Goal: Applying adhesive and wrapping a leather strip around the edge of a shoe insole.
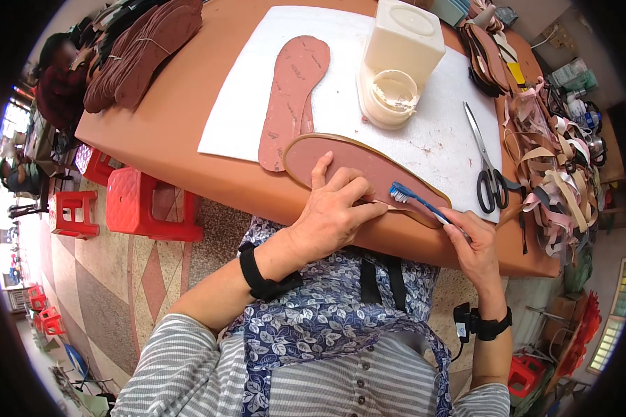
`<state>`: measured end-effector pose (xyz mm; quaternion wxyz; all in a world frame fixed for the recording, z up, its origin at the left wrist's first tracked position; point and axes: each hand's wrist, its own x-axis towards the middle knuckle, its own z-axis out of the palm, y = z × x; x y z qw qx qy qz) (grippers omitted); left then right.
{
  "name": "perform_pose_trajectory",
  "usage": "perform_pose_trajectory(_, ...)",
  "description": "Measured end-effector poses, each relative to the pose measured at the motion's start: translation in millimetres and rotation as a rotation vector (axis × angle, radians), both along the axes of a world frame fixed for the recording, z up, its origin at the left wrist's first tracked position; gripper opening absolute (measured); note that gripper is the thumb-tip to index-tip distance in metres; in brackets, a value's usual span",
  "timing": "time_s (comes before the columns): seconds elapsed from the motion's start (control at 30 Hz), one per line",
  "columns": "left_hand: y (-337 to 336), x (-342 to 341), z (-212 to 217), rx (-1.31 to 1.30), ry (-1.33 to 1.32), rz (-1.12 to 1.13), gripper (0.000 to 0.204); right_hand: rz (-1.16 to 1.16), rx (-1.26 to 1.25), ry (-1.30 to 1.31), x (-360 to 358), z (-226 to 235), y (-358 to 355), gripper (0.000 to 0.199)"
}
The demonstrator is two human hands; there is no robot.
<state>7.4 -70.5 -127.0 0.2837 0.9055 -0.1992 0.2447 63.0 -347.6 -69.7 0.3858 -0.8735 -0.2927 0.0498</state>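
My left hand rests on a reddish-brown shoe insole with a tan rim, at the table's near edge. One finger lies across the insole's face. The thumb and other fingers pinch a thin pale pink strip at its near edge; most of the strip is hidden. Between the fingers of my right hand is the handle of a blue toothbrush. Its white bristles are over the insole beside the strip; whether they touch cannot be seen. Further back lie more pinkish insoles, partly overlapping.
A white foam sheet covers part of the brown table. On it stand a cream plastic container with an open cup and black-handled scissors. Bundled insoles sit far left, strap pieces right. Red stools are left.
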Motion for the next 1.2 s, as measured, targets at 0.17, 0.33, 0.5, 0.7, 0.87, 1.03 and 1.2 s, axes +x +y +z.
perform_pose_trajectory(0.17,1.6,-0.6,0.4,-0.008,-0.025,-0.024,0.034,0.018,-0.001,-0.036,1.8,-1.2,-3.5,0.027)
perform_pose_trajectory(0.33,8.0,-1.7,3.9,0.048,0.009,-0.063,0.041,0.049,-0.034,-0.066,5.5,2.3,-9.5,0.03)
perform_pose_trajectory(0.5,38.5,-1.6,13.6,0.057,0.007,-0.072,0.03,0.065,-0.058,-0.112,5.5,5.0,-3.4,0.032)
perform_pose_trajectory(0.7,73.9,-5.9,19.2,-0.03,0.03,0.146,0.031,0.098,-0.1,-0.167,8.6,8.0,9.3,0.033)
perform_pose_trajectory(0.87,74.8,-5.9,12.5,-0.064,0.055,0.085,0.036,0.113,-0.12,-0.191,11.3,8.5,14.4,0.032)
perform_pose_trajectory(1.03,75.1,-5.7,11.1,-0.093,0.05,0.069,0.036,0.116,-0.109,-0.163,9.2,9.0,19.0,0.031)
perform_pose_trajectory(1.2,75.1,-6.3,12.3,-0.074,0.06,0.069,0.037,0.125,-0.087,-0.17,8.3,5.8,35.8,0.031)
